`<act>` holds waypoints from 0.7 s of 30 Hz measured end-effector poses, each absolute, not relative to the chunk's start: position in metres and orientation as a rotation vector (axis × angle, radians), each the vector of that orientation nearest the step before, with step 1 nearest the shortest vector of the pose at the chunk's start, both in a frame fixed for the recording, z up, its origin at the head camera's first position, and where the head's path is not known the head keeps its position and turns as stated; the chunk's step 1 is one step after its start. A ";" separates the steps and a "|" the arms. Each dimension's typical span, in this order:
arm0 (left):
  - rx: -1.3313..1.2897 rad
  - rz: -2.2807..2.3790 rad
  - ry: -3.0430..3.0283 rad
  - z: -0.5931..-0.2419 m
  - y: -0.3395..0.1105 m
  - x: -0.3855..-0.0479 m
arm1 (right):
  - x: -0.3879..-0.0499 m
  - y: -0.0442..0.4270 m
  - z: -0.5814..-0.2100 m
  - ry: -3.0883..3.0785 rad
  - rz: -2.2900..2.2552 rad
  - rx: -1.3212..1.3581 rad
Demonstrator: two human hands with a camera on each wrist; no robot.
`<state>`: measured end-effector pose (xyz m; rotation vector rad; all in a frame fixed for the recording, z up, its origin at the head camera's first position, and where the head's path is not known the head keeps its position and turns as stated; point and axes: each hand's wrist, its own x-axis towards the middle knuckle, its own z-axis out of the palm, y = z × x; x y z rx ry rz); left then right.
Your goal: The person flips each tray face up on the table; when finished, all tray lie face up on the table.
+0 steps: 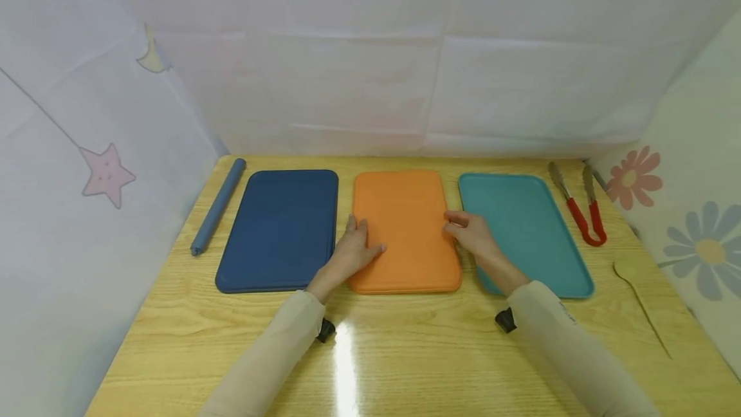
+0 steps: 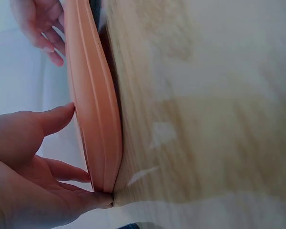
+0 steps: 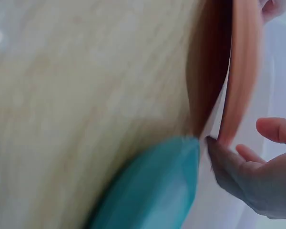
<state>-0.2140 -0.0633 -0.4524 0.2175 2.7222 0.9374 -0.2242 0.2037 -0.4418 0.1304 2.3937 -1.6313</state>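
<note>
An orange tray (image 1: 408, 230) with rounded corners lies at the middle of the table. My left hand (image 1: 352, 248) rests on its left side, thumb on the top face and fingers spread along the edge. In the left wrist view one fingertip of the left hand (image 2: 43, 167) reaches the tray's edge at the table. My right hand (image 1: 471, 233) is at the right edge. In the right wrist view the right hand (image 3: 257, 174) has fingertips at the orange tray's edge (image 3: 240, 81), its thumb apart; a gap shows beneath that edge.
A navy tray (image 1: 280, 230) lies left of the orange one, a teal tray (image 1: 523, 230) right. Beyond the navy tray lies a blue roll (image 1: 219, 208). Red-handled tongs (image 1: 581, 217) and a gold-coloured long-handled spoon (image 1: 628, 268) lie far right. Fabric walls (image 1: 359, 95) border the table.
</note>
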 end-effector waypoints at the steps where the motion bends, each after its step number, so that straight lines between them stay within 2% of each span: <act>1: 0.217 0.941 2.715 -0.453 -0.064 -0.214 | -0.224 0.205 -0.440 2.377 -1.681 0.144; 5: 0.211 0.968 2.686 -0.454 -0.067 -0.215 | -0.227 0.212 -0.430 2.349 -1.824 0.138; 14: 0.215 1.035 2.649 -0.453 -0.071 -0.217 | -0.236 0.221 -0.413 2.266 -1.802 0.084; 21: 0.283 1.051 2.606 -0.448 -0.072 -0.202 | -0.236 0.222 -0.406 2.206 -1.787 0.010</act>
